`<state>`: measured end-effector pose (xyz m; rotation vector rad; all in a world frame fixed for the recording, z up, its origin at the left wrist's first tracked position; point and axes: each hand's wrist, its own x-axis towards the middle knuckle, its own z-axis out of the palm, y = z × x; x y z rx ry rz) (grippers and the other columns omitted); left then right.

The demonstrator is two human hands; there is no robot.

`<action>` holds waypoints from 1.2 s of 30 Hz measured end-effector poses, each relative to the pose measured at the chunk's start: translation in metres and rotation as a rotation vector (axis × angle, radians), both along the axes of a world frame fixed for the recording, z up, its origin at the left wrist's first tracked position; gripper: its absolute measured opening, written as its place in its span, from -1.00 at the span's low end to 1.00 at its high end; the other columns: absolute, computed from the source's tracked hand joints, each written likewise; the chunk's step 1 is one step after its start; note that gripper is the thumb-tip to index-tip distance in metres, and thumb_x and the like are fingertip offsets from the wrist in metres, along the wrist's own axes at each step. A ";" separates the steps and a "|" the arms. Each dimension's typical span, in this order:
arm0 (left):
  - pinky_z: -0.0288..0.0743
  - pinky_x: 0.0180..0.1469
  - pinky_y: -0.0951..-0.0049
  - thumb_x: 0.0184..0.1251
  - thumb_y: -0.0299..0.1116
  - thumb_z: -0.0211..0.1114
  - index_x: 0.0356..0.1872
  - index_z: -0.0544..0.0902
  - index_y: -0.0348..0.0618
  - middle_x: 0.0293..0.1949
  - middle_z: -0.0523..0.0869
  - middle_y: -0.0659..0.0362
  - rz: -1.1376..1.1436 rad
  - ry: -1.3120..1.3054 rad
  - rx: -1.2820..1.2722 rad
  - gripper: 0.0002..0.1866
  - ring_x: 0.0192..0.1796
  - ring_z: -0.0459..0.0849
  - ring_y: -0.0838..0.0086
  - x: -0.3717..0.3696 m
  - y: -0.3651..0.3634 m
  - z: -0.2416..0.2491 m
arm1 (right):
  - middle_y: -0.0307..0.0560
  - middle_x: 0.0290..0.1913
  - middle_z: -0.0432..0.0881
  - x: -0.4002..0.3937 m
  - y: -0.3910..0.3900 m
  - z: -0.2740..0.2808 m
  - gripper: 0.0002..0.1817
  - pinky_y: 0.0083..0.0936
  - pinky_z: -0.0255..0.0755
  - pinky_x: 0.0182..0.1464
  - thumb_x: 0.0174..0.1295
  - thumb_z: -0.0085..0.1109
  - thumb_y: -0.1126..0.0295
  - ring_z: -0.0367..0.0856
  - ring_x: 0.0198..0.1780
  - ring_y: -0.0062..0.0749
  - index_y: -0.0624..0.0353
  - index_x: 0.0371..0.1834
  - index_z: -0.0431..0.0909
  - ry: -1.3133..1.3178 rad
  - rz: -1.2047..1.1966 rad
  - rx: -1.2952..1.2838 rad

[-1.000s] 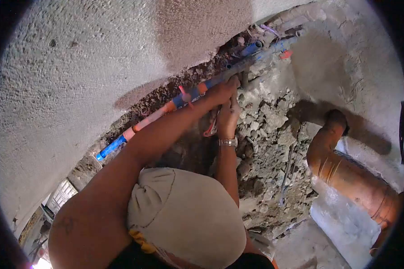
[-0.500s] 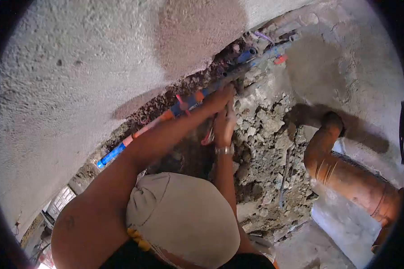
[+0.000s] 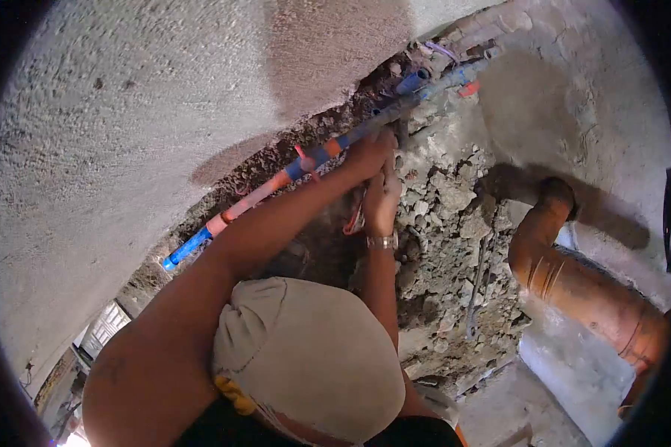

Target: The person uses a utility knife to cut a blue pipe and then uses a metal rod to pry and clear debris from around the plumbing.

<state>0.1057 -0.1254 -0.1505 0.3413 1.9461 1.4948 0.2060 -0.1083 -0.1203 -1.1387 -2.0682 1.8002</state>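
Neither my left hand nor my right hand is in view. A co-worker in a beige cap (image 3: pixel 313 357) bends below me, with both arms stretched ahead. The co-worker's left hand (image 3: pixel 371 156) and right hand (image 3: pixel 382 200) are close together beside a wall-side pipe run; a metal watch (image 3: pixel 382 242) is on the right wrist. Their fingers are bent, and whatever they grip is hidden. A short dark upright piece (image 3: pixel 403 132) shows just past the fingertips. The pipe run has a grey-blue length (image 3: pixel 384 119), a pinkish length (image 3: pixel 257 197) and a bright blue end (image 3: pixel 186 249).
A rough plastered wall (image 3: pixel 142 97) fills the upper left. Broken rubble (image 3: pixel 447 223) lies right of the hands, with a thin dark rod (image 3: pixel 476 294) on it. A thick orange-brown drain pipe (image 3: pixel 581 294) bends into the right wall. An open blue pipe end (image 3: pixel 417 78) is farther up.
The co-worker's hands and cap appear slightly farther right. The pipes and rubble have also shifted a little within the view. The hands remain together beside the pipe run.
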 end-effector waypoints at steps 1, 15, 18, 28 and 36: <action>0.41 -0.06 0.22 0.43 -0.07 -0.11 -0.14 0.55 -0.23 -0.22 0.64 -0.05 -0.079 -0.009 0.023 -0.58 -0.14 0.60 0.14 0.001 -0.004 0.000 | 0.05 -0.20 0.61 0.003 -0.002 -0.005 -0.51 -0.48 0.45 -0.21 0.28 -0.21 0.50 0.55 -0.28 -0.38 0.34 0.31 0.26 0.080 0.003 0.134; 0.39 -0.04 0.16 0.46 -0.06 -0.18 -0.19 0.51 -0.24 -0.22 0.61 -0.08 -0.260 0.277 -0.012 -0.57 -0.14 0.56 -0.03 -0.001 0.009 -0.033 | 0.06 -0.52 0.50 -0.009 0.004 0.011 -0.48 -0.43 0.36 -0.42 0.27 -0.22 0.49 0.36 -0.55 -0.39 0.28 0.34 0.21 0.068 0.052 0.226; 0.40 -0.07 0.16 0.48 -0.09 -0.22 -0.18 0.49 -0.26 -0.16 0.62 -0.10 -0.120 0.199 -0.078 -0.56 -0.10 0.55 -0.03 -0.003 0.006 -0.003 | 0.01 -0.55 0.51 -0.001 0.013 -0.017 -0.53 -0.41 0.34 -0.45 0.32 -0.20 0.45 0.38 -0.54 -0.39 0.31 0.30 0.26 0.056 0.060 0.143; 0.46 -0.12 0.13 0.40 -0.28 -0.09 -0.13 0.51 -0.23 -0.18 0.60 -0.11 -0.111 0.576 0.080 -0.72 -0.11 0.61 0.06 -0.001 0.003 -0.019 | 0.14 0.05 0.49 -0.007 0.004 0.000 -0.50 -0.47 0.35 -0.04 0.34 -0.20 0.41 0.48 -0.02 -0.23 0.27 0.36 0.20 0.081 0.069 0.257; 0.46 -0.04 0.15 0.38 -0.32 -0.04 0.00 0.46 -0.29 -0.07 0.62 -0.11 -0.392 0.442 -0.195 -0.70 -0.04 0.61 0.08 -0.018 0.009 -0.012 | -0.22 -0.37 0.46 -0.022 0.003 0.021 -0.55 -0.62 0.31 -0.69 0.37 -0.13 0.40 0.40 -0.67 -0.64 0.14 0.33 0.27 0.201 -0.061 -0.232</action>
